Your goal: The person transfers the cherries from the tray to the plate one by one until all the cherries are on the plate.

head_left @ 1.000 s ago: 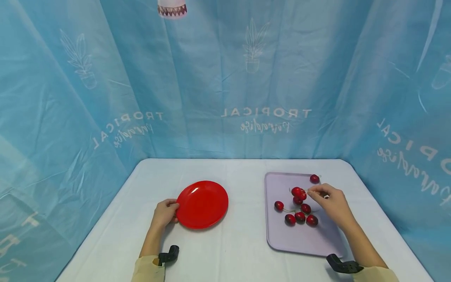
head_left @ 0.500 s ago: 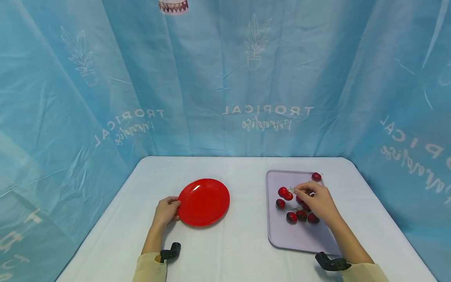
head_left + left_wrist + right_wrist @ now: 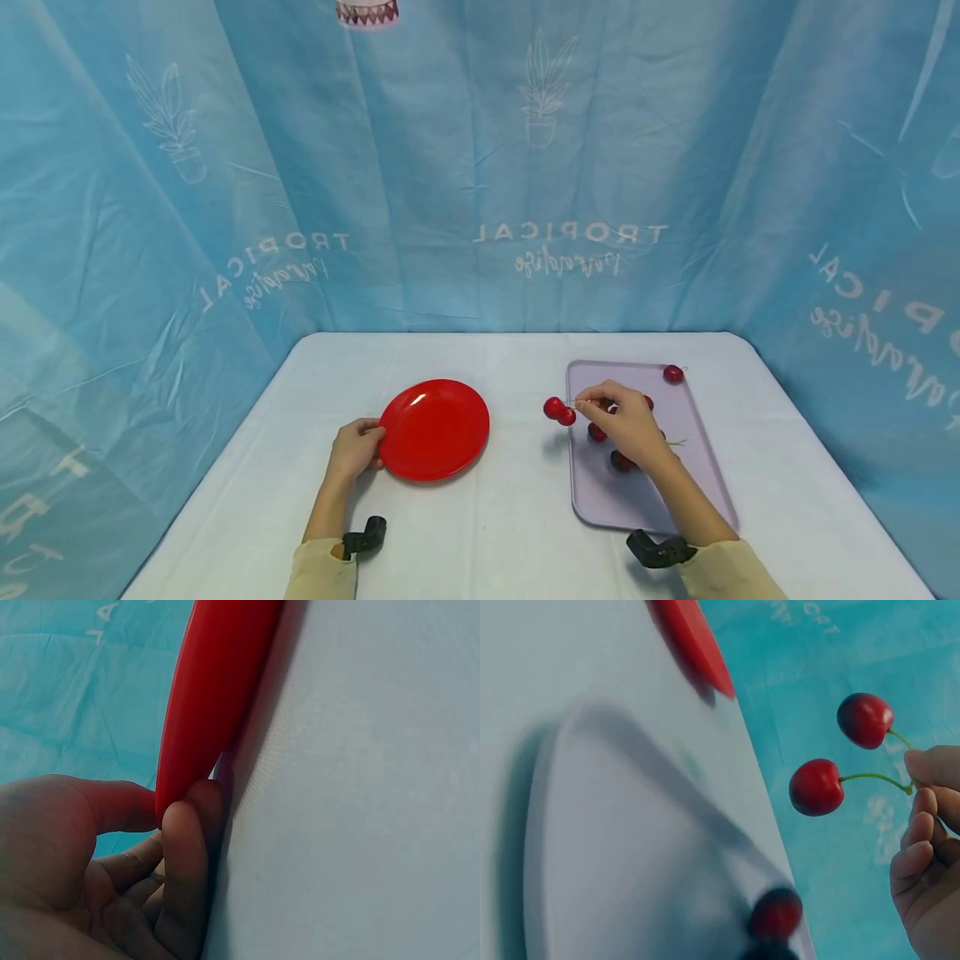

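Note:
A red plate (image 3: 433, 430) lies on the white table, and my left hand (image 3: 355, 449) pinches its left rim. In the left wrist view the thumb is on top of the plate's edge (image 3: 206, 697) and fingers are beneath it. My right hand (image 3: 624, 421) pinches the green stems of two joined cherries (image 3: 558, 410), held in the air beside the left edge of a lilac tray (image 3: 637, 508). The right wrist view shows both cherries (image 3: 817, 787) hanging apart from the fingertips. Several more cherries lie in the tray, partly hidden under the right hand.
One cherry (image 3: 673, 374) sits alone at the tray's far right corner. A white table (image 3: 517, 517) carries plate and tray, with a strip of tabletop between them. Blue printed curtains (image 3: 450, 167) enclose the back and sides.
My right hand has moved left with the two cherries, from over the pile to past the tray's left edge. The left hand stays at the plate's rim.

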Action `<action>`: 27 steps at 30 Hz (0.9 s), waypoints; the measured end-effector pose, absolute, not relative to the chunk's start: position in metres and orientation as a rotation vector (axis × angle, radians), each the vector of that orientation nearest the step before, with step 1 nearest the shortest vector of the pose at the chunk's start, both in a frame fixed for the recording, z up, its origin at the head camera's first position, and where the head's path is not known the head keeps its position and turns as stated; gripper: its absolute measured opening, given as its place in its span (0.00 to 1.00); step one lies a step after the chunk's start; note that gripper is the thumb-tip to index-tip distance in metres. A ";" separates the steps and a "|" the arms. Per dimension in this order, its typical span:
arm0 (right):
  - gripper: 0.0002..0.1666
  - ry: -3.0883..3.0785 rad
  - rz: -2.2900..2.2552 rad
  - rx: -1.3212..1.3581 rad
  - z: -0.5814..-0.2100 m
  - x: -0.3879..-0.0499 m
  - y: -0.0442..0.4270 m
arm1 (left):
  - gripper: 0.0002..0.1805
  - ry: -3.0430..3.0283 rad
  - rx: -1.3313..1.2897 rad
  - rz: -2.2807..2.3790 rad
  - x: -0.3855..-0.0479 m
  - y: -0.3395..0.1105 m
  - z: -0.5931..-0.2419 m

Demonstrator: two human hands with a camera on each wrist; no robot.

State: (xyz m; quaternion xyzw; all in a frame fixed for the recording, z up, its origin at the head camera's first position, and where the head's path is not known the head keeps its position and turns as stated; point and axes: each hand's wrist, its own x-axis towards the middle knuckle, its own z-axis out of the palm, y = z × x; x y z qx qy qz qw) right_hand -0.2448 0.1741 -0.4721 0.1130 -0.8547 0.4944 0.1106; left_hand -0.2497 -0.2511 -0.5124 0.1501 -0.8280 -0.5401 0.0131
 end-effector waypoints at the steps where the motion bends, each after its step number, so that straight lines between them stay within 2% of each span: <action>1: 0.06 -2.509 1.465 0.337 -0.472 -0.245 0.169 | 0.20 -2.580 0.466 -1.683 -0.249 -0.251 -0.513; 10: 0.02 -2.493 1.545 0.445 -0.470 -0.252 0.126 | 0.19 -2.590 0.491 -1.675 -0.249 -0.250 -0.518; 27: 0.04 -2.453 1.631 0.532 -0.472 -0.262 0.078 | 0.19 -2.600 0.478 -1.650 -0.253 -0.252 -0.514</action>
